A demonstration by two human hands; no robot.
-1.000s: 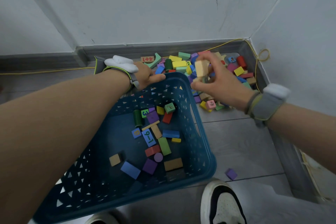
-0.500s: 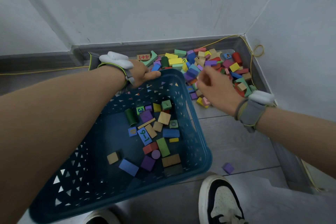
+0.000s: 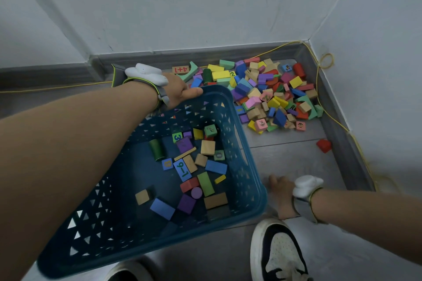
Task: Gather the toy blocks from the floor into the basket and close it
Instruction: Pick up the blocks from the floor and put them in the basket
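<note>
Clearly, left hand (image 3: 180,92) gripping basket (image 3: 251,180) rim, right hand (image 3: 282,196) unclear, block (image 3: 180,69) reading "4+1"

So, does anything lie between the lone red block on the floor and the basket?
Nothing visible does. Bare floor lies between the red block and the basket; the block only has to be lifted over the basket's right wall.

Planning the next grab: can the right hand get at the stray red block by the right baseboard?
Probably yes: the right hand rests low beside the basket, and only bare floor lies between it and the red block.
</note>
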